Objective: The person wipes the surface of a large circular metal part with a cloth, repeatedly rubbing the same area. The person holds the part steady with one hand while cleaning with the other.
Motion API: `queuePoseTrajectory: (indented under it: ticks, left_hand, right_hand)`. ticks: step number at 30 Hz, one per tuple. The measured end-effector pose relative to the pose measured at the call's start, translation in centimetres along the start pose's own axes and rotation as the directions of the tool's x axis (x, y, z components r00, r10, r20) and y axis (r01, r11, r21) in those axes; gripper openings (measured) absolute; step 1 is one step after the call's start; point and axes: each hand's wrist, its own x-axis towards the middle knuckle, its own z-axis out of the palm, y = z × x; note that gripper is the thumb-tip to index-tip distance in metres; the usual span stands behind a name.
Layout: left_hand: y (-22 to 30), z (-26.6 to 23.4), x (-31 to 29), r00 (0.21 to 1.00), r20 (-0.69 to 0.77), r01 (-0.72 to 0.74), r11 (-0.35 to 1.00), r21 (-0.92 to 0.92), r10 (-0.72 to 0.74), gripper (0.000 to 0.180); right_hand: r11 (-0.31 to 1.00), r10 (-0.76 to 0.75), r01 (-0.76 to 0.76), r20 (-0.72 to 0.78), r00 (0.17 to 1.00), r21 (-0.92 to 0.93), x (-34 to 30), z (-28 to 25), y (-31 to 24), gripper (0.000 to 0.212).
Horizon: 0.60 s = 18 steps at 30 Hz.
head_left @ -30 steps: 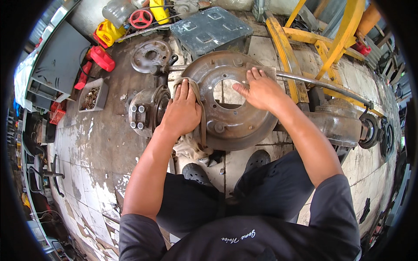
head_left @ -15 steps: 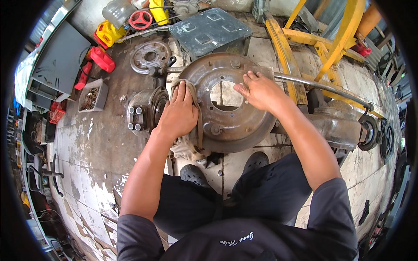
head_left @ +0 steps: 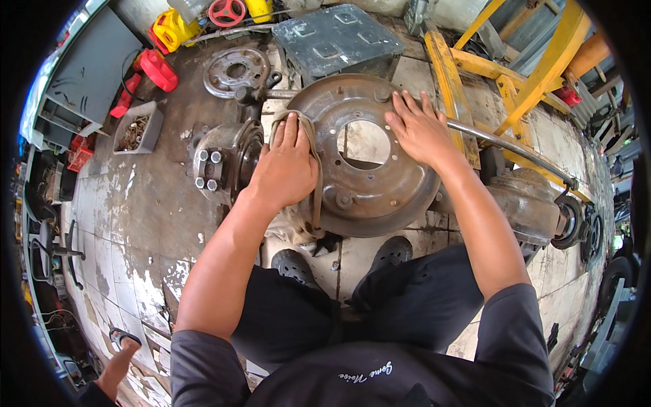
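Currently, the round metal plate (head_left: pixel 380 193) lies under both hands, its central hole between them. At the plate's left rim, the left hand (head_left: pixel 285 163) rests flat over a tan cloth (head_left: pixel 291 225), fingers straight rather than curled around anything. On the plate's upper right, the right hand (head_left: pixel 422 132) lies palm down, fingers spread; I cannot tell whether anything is beneath it. A bolted hub (head_left: pixel 220 169) sits just left of the plate.

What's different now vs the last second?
The right hand has slid up and right, away from the centre hole of the metal disc toward its outer rim. Another person's foot has appeared at lower left. Unchanged: left hand flat on the cloth at the disc's left edge; nothing visibly let go.
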Motion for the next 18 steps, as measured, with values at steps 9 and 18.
queuePoseTrajectory:
  ticks: [9, 18]
  left_hand:
    - [-0.2, 0.2, 0.0, 1.000, 0.006, 0.008, 1.000, -0.013, -0.008, 0.063]
    - [-0.5, -0.1, 0.0, 1.000, -0.026, -0.008, 1.000, -0.001, 0.008, 0.063]
  right_hand:
    - [0.996, 0.049, -0.044, 0.063, 0.997, -0.074, 0.3, -1.1, -2.3, 0.081]
    - [0.996, 0.040, -0.036, 0.051, 0.998, -0.087, 1.0, -0.4, -3.2, 0.086]
